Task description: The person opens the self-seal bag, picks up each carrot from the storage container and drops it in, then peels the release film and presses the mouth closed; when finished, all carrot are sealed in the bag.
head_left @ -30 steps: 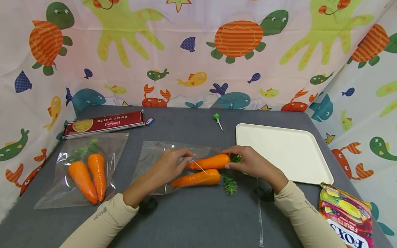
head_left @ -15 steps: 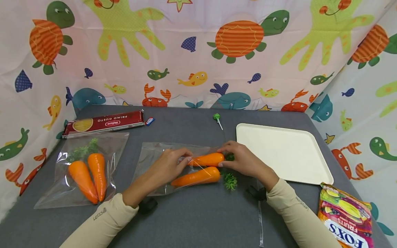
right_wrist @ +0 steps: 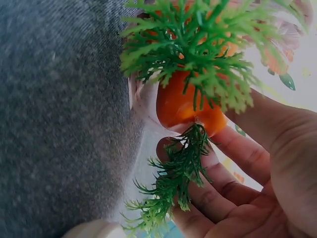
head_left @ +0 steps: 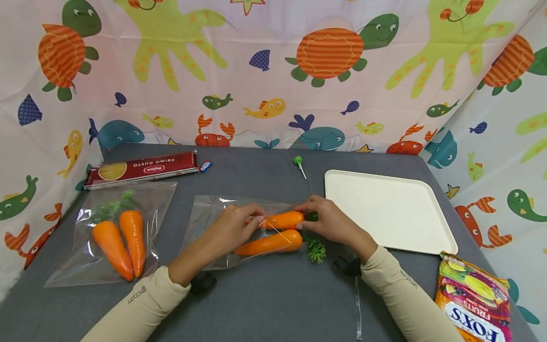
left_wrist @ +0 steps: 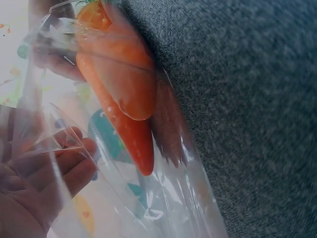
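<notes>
While left hand (head_left: 232, 228) fingers pinch the clear bag (head_left: 213, 213) mouth apart, right hand (head_left: 331, 223) fingers clamp the upper carrot (head_left: 282, 220), tip inside; lower carrot (head_left: 269, 243) alongside.

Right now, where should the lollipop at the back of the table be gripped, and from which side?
Probably pinch the thin white stick of the lollipop from above. It lies flat on the grey table, green head toward the curtain, stick slanting toward the white tray, with bare table around it.

Grey table (head_left: 273, 304) bears 2 carrot bags (head_left: 108, 232), tray (head_left: 393, 209), pasta (head_left: 141, 168).
</notes>
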Tool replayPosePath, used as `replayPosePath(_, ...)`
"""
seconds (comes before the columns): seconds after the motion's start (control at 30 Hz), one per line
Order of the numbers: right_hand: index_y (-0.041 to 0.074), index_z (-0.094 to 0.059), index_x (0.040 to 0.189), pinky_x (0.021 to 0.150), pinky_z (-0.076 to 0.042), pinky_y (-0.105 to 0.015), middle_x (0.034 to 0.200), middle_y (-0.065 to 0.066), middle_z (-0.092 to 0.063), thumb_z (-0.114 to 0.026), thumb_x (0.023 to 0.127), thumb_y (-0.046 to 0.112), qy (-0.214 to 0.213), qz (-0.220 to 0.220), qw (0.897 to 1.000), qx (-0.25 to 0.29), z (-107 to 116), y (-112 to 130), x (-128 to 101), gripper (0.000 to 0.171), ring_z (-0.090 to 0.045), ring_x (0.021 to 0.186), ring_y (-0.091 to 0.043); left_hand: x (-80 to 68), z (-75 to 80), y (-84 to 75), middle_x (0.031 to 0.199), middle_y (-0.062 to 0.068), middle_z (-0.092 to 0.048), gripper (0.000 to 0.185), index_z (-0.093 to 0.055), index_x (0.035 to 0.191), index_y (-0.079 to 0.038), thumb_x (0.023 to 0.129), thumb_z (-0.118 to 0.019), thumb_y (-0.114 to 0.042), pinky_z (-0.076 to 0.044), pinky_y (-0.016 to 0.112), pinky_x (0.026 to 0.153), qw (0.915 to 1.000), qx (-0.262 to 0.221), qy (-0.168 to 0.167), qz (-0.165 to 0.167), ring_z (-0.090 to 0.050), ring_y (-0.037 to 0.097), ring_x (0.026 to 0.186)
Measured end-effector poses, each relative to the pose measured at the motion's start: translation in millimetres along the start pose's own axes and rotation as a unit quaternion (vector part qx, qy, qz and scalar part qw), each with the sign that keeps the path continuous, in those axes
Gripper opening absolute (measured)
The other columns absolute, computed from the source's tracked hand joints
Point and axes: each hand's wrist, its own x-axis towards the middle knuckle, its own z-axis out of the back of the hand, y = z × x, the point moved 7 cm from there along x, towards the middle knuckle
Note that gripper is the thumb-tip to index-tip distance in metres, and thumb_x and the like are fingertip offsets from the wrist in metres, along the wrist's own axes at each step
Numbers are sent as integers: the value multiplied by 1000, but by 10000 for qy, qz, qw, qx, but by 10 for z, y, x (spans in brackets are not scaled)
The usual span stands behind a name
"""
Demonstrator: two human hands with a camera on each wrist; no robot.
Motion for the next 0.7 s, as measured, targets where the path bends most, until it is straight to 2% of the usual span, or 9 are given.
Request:
replayPosePath(0.2, 2, -70, 115, 83, -53, -42, 105, -6, -68, -78, 84, 17, -30, 61, 9999, 76, -31, 11, 30, 35, -65, 92, -21, -1, -2, 4, 59, -9, -49, 13, -70, 105, -6, 97, -62, -12, -32, 22, 40, 10000, 62, -44, -21, -31, 0, 42)
replayPosePath(0.43, 3, -70, 115, 86, -52, -40, 105, -4, -69, -77, 86, 20, 73, 28, 10000, -16, -87, -1, 35, 35, -64, 94, -21, -4, -34, 25, 59, -9, -48, 14, -69, 107, -4, 96, -63, -11, -32, 21, 40, 10000, -11, 56, 37, -32, 1, 41)
replayPosePath(0.7, 3, -70, 116, 87, -51, -43, 107, -6, -69, -73, 89, 17, 119, 174, 9998, 42, -79, 32, 16, 30, -64, 96, -23, 15, -10, 8, 61, -8, -51, 12, -70, 105, -5, 96, -63, -11, -33, 22, 41, 10000, -8, -52, -68, -33, 0, 43)
